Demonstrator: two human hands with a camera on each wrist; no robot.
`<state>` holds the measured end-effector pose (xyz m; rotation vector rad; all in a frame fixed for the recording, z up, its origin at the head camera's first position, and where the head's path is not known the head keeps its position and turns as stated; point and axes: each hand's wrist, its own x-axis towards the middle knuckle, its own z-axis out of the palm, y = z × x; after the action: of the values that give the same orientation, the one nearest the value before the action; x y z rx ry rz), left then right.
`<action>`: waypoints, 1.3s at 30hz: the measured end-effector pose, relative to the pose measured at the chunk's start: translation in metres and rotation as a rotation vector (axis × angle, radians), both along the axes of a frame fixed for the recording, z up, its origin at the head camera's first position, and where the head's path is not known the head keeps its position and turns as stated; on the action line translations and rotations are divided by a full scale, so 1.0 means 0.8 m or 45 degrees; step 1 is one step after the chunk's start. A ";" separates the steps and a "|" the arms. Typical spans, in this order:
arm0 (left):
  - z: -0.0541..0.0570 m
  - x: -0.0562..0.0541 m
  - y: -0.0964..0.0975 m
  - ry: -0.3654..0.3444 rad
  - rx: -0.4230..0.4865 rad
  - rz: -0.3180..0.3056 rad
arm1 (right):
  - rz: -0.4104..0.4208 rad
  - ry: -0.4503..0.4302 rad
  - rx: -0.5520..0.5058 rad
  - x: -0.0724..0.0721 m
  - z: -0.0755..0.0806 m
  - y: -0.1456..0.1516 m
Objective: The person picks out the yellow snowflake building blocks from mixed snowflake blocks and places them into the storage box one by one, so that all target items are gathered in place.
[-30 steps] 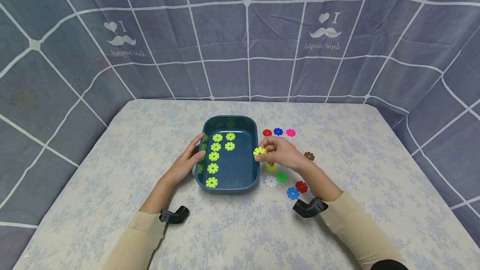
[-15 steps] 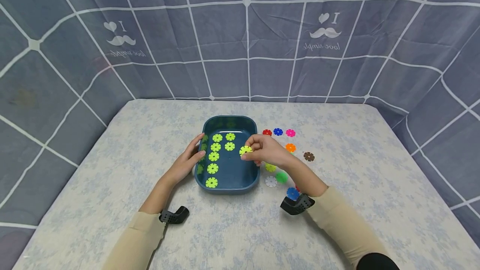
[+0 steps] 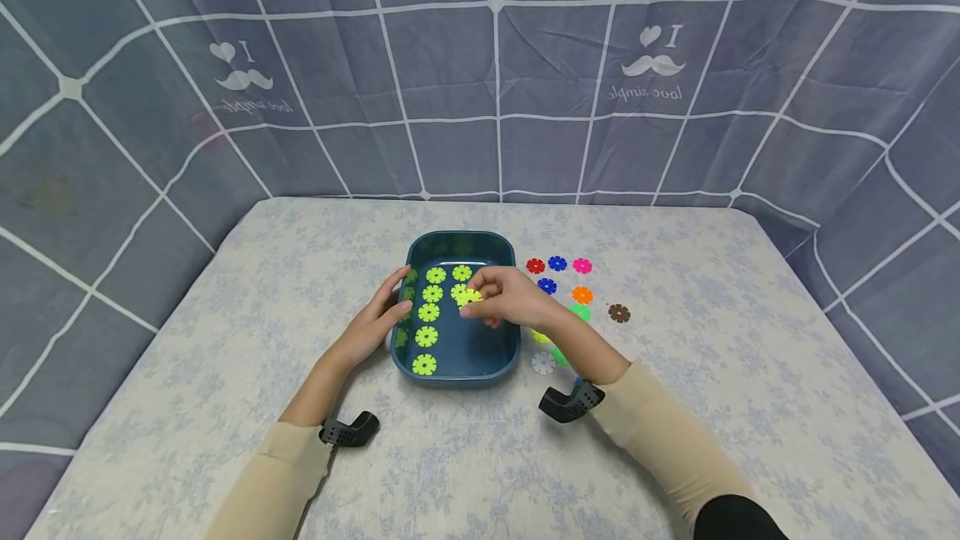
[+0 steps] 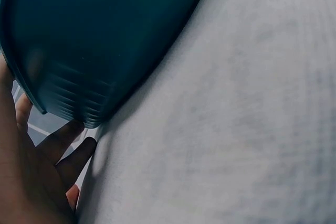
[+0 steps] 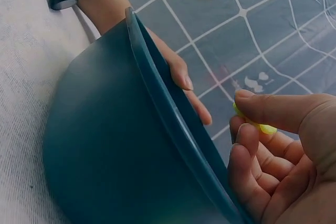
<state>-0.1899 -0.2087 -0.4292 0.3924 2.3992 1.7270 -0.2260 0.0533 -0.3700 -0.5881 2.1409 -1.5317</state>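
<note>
A dark teal plastic tray (image 3: 480,357) with tall sides stands on the table. Its left rim is held by my left hand (image 3: 369,325), thumb over the edge and fingers against the outer wall (image 4: 94,51). Inside lie several yellow-green snowflake discs, such as the near one (image 3: 424,365), in a left column and a short second column. Over the tray, my right hand (image 3: 510,297) pinches another yellow-green snowflake disc (image 3: 470,297) between thumb and fingers. In the right wrist view only slivers of this disc (image 5: 268,129) show. It overlaps a disc of the second column in the head view.
Right of the tray, loose snowflake discs lie on the patterned tablecloth (image 3: 465,465): red (image 3: 536,266), pink (image 3: 582,266), orange (image 3: 582,296), brown (image 3: 618,313), white (image 3: 543,363) and others, some partly under the right forearm. A grey-blue grid curtain (image 3: 435,65) surrounds the table.
My right hand has moved left from the tray's right rim to above its middle, carrying the yellow-green snowflake disc. My left hand has stayed on the left rim.
</note>
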 end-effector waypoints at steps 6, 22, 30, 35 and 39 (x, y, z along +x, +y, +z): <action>0.031 0.013 0.009 -0.023 -0.029 0.008 | 0.018 0.045 0.036 -0.006 -0.005 -0.011; 0.031 0.012 0.006 -0.041 -0.040 0.010 | -0.064 0.136 0.189 -0.021 -0.015 -0.041; 0.032 0.012 0.007 -0.041 -0.045 0.014 | -0.072 0.214 0.314 -0.026 -0.022 -0.047; 0.032 0.012 0.007 -0.049 -0.049 0.020 | -0.075 0.259 0.368 -0.028 -0.026 -0.051; 0.032 0.012 0.007 -0.052 -0.048 0.019 | -0.075 0.279 0.416 -0.028 -0.029 -0.054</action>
<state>-0.1806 -0.2030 -0.4032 0.3318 2.4086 1.6766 -0.2486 0.0101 -0.3932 -0.6047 2.5254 -1.1505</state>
